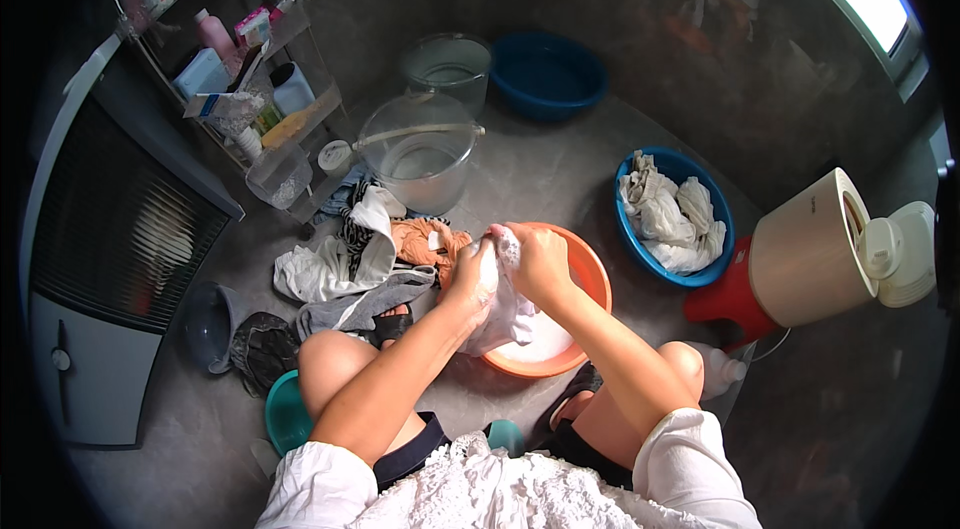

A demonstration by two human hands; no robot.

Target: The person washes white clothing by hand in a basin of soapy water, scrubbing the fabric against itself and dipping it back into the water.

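In front of me an orange plastic basin (596,281) stands on the floor with whitish, sudsy water (541,341) in it. My left hand (474,277) and my right hand (538,262) grip a wet, pale cloth garment (504,319) above the basin's left side. The two fists are close together, with foam on the left hand and on the fabric between them. Below the fists the cloth hangs down over the basin's near left rim. The fingers cover the bunched upper part.
A clothes pile (367,244) lies left of the basin. To the right are a blue basin (624,229) of whitish laundry and a red-and-cream appliance (806,259) with its lid raised. Clear buckets (420,161) and another blue basin (551,75) stand behind; a bottle-filled rack (255,71) is at left.
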